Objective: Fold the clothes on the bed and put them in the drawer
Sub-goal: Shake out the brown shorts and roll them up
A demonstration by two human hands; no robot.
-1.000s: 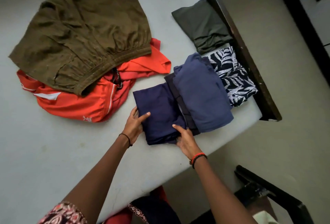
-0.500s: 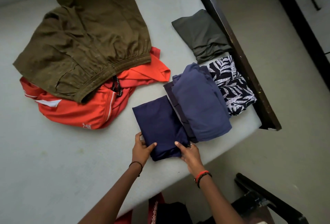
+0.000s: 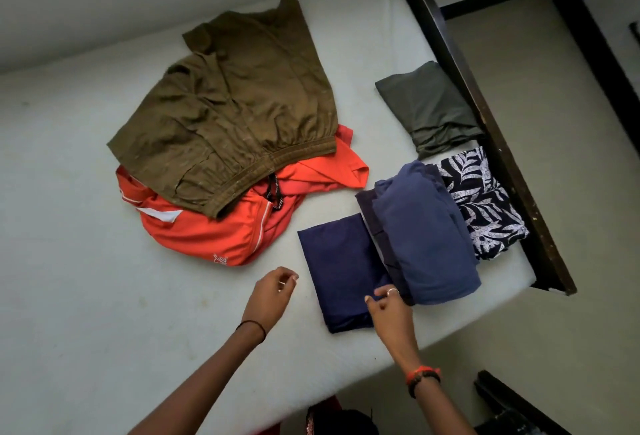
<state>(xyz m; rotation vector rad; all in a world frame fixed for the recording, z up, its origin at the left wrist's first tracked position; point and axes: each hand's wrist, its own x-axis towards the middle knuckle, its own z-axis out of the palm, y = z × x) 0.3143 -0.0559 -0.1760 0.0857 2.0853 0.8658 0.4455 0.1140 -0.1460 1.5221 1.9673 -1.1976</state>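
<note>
A folded navy garment (image 3: 341,261) lies near the front edge of the white mattress (image 3: 86,278). Overlapping its right side is a folded blue garment (image 3: 424,237), then a folded leaf-print piece (image 3: 485,206) and a folded grey-green piece (image 3: 427,107) further back. An unfolded olive garment (image 3: 235,112) lies over an orange shirt (image 3: 207,230) at the centre. My left hand (image 3: 272,296) hovers left of the navy piece with loosely curled fingers, holding nothing. My right hand (image 3: 389,306) is over the navy piece's near right corner, fingers loosely curled; no grip on the cloth shows.
A dark wooden bed rail (image 3: 485,116) runs along the mattress's right side, with bare floor (image 3: 561,313) beyond it. A dark piece of furniture (image 3: 509,407) stands at the lower right. No drawer is plainly in view.
Both hands have let go of the navy garment's near edge. My left hand moved off to the left, my right hand lifted slightly. The camera view pulled back.
</note>
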